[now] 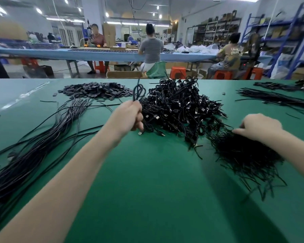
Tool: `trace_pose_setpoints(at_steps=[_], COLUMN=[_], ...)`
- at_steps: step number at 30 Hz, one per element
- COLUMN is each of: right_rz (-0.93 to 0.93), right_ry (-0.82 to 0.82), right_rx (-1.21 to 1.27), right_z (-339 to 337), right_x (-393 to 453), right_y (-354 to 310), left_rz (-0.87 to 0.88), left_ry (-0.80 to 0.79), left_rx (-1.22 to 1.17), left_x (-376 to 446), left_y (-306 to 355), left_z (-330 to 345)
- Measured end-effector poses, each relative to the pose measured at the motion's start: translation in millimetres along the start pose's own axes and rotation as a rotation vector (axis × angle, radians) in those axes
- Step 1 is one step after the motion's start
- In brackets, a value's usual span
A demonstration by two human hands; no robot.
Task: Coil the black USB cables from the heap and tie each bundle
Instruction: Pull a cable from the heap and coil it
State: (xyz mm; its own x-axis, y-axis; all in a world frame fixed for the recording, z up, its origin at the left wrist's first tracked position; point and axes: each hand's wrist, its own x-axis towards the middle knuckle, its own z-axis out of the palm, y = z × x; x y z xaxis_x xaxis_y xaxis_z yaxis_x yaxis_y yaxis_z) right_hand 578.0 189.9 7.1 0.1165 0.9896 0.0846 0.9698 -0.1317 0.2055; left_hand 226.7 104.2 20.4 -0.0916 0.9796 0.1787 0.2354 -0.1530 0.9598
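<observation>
Coiled cable (139,92) held up in left hand (130,116), above the table (147,181), just left of the heap (181,109). Loops stick up out of the fist, one loose end pointing higher, blurred. Fingers curled tight round the coil's lower part, thumb side facing camera. A silver USB plug (140,133) lies on the table just under the hand, by the heap's near-left edge; cannot tell if it belongs to the held cable.

Heap sits mid-table, a tangle of black cables with many silver plugs showing, touching the tie pile on its near-right side.

Right hand (258,127) rests at the far edge of the pile of black ties (244,155), knuckles up, fingers bent down into the strands. Fingertips are hidden by the hand and ties, so cannot tell if it's pinching one or just touching.

Left side: long bundle of uncoiled cables (33,146) runs from near-left corner toward the far middle, ends fanning out. Beyond it, a flat pile of small dark tabs (95,90), a few strays around it. Far right: more straight black strands (274,99) laid across the table, and another dark clump at the far-right corner, well apart from the hands.

Table cover is green. Behind it: a blue bench (95,55) with three seated people, orange stools (178,71), cardboard boxes, shelving at right
</observation>
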Motion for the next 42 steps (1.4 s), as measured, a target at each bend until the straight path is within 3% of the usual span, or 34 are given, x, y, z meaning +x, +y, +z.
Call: trace_pose_setpoints(at_steps=[3,6,11,18,24,27,31,37,42], right_rz=[-0.004,-0.025,-0.062,-0.058,-0.137,-0.357,-0.677,-0.786,-0.755], right_ry=[-0.002,0.116,0.0,0.009,0.166,0.387,0.377,0.523,0.551], right_rx=[0.079,0.117,0.032,-0.062,-0.111,0.167,0.838,0.917,0.928], right_z=[16.0,20.2,16.6,22.6,-6.0,-42.3,-84.9,-88.5,-83.7], right_x=[0.6,0.5,19.3,33.1,7.8,-35.4,-103.3,-117.8,-110.8], right_y=[7.8,9.4,19.6,30.5,7.5,-30.6,-93.1,-128.5,-129.4], left_rz=[-0.009,-0.014,-0.052,-0.07,0.017,0.049,0.122,0.106,0.023], left_ry=[-0.072,-0.139,-0.222,-0.29,-0.259,-0.271,-0.317,-0.485,-0.532], left_rx=[-0.2,-0.142,-0.132,-0.116,0.037,0.131,0.333,0.38,0.149], left_x=[1.2,-0.2,-0.3,-0.8,-3.2,-4.5,-11.0,-16.6,-15.7], left_y=[14.8,17.9,16.8,16.2,20.6,19.0,17.4,15.3,13.8], left_z=[-11.6,-20.8,-30.1,-33.4,-26.7,-19.6,-9.1,0.8,-5.3])
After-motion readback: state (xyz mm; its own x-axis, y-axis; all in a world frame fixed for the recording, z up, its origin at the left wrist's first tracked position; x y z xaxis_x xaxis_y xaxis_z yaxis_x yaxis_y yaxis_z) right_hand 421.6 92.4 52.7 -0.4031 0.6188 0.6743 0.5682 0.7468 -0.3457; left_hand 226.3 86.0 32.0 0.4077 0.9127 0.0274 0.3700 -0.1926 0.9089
